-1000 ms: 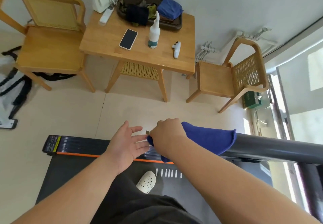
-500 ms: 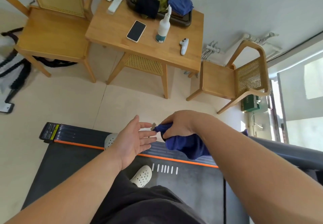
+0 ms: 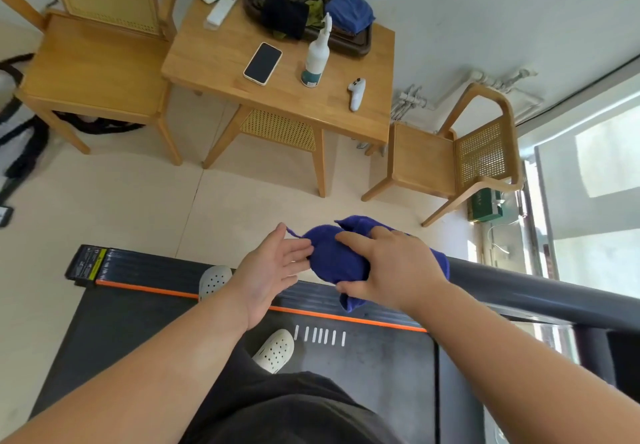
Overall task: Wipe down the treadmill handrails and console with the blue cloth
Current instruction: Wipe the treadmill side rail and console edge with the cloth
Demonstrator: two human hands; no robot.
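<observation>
1. Head view: the right hand [image 3: 391,267] is gripping the blue cloth [image 3: 329,258], with the fingers lying over the top and the thumb curling underneath, so it is clamped on the bundle.
2. The left hand [image 3: 273,270] is reaching in flat, fingers straight and apart, with the tips touching the cloth's left end.
3. The cloth is sitting bunched at the near end of the grey handrail [image 3: 540,291], above the treadmill deck [image 3: 374,371]. I cannot tell whether it is resting on the rail.
4. A white clog [image 3: 275,350] is standing on the deck.
5. Beyond, the wooden bench [image 3: 214,62] is carrying a spray bottle [image 3: 317,59], a phone [image 3: 262,63], a white controller [image 3: 356,93] and a dark tray [image 3: 360,45].
</observation>
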